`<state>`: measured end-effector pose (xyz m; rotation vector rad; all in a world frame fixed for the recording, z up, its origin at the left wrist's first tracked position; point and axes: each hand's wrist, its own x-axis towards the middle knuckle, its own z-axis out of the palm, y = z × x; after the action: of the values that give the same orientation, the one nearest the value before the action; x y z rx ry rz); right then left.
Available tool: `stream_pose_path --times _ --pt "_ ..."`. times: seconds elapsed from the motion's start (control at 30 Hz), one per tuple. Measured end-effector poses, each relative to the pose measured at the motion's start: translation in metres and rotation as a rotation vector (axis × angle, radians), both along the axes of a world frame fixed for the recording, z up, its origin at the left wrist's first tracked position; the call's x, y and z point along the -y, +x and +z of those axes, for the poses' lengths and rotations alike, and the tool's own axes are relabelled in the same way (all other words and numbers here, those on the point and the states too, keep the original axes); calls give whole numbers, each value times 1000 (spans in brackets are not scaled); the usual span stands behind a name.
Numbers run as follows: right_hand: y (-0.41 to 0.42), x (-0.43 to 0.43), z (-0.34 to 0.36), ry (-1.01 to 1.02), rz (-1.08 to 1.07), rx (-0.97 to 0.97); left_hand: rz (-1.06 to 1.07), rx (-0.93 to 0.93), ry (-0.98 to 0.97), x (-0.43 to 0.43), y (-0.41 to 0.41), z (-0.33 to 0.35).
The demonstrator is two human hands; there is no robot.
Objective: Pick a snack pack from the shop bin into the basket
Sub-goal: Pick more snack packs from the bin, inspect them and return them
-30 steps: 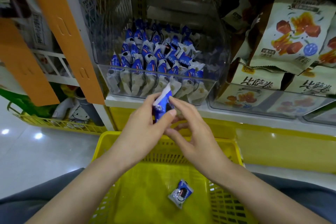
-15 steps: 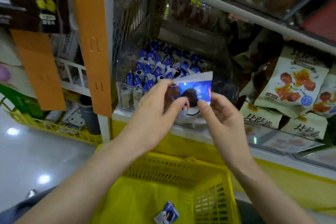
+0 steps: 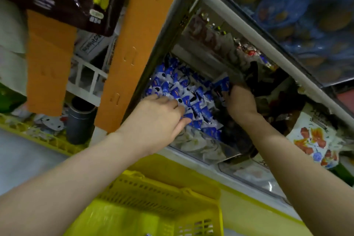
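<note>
A clear bin [image 3: 201, 146] on the shelf holds a heap of small blue-and-white packs [image 3: 178, 90]. The left hand [image 3: 159, 120] reaches into it, fingers stretched out and resting on the heap. The right hand [image 3: 239, 99] is at the bin's right side, fingers curled round one snack pack [image 3: 222, 86] lifted just above the others. The yellow basket [image 3: 153, 193] sits below the shelf between both forearms, its inside blurred.

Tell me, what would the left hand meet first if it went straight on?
The left hand probably meets the blue-white snack packs in the clear bin; its fingers seem to touch them.
</note>
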<state>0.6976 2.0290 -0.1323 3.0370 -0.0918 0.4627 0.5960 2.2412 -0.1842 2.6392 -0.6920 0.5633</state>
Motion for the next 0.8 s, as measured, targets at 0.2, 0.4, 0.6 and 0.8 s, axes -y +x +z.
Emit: stream_pose_path --times 0.2,0.4,0.6,0.8 --pt "18 -6 -12 -200 -68 -120 -46 74 76 -3 4 -4" --pt "35 -8 -18 -165 -209 -305 -52 156 98 -2 6 -8" --pt "41 -1 -16 90 -218 -380 -107 193 106 -4 5 -10" --pt "35 -1 -30 -109 -165 -338 -96 164 2 -4 5 -8"
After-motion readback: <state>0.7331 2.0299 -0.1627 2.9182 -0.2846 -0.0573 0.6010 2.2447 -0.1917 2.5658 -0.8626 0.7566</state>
